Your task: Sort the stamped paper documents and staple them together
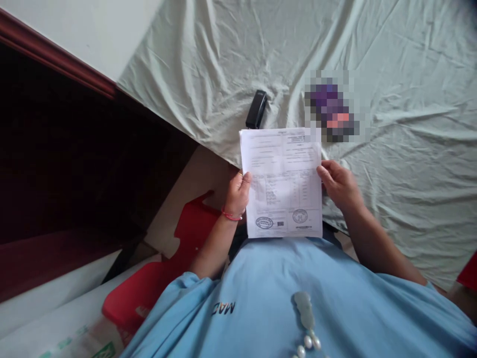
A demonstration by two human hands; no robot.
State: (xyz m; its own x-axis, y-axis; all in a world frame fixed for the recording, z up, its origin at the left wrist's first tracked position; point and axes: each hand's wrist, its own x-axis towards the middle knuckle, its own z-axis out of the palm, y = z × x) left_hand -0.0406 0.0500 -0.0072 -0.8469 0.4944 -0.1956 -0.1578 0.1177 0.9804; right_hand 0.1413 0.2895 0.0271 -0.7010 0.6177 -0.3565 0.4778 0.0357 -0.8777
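A stack of printed papers, with a form, a table of rows and two round stamps on its top sheet, is held upright in front of my body. My left hand grips its left edge, thumb on the front; a red cord circles that wrist. On the opposite edge, my right hand pinches the sheets between thumb and fingers. The fingers behind the papers are hidden. Just beyond the top edge lies a black stapler on the cloth, touching neither hand.
A pale green wrinkled cloth covers the table. On it, a blurred-out dark purple object lies to the right of the stapler. A red plastic chair stands at my left, near dark wooden furniture and a white bag.
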